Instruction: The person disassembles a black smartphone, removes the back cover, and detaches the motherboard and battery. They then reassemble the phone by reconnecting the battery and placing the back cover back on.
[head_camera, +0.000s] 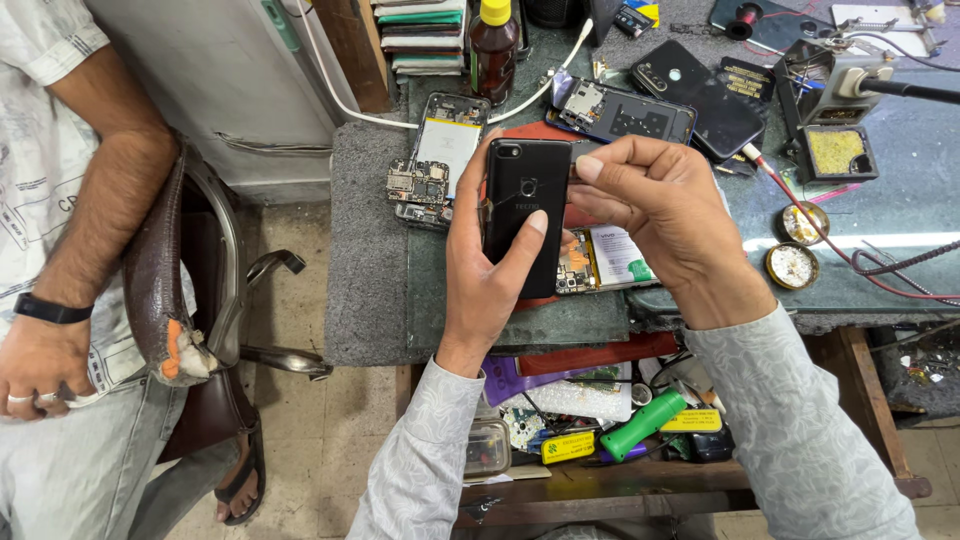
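Observation:
My left hand (485, 280) grips a black phone (525, 205) upright above the bench, back cover facing me, thumb across its lower part. My right hand (665, 215) pinches the phone's upper right edge with thumb and fingertips. Under the phone lies an opened phone (605, 260) with its battery and circuit board showing, on a red mat (545, 133).
A second opened phone (440, 155), a bare phone frame (625, 110), a black phone (700, 95), a brown bottle (493, 50), a soldering stand (830, 100) and two round tins (795, 245) crowd the green bench (900, 190). A drawer of tools (600, 430) is open below. Another person (60, 250) sits at left.

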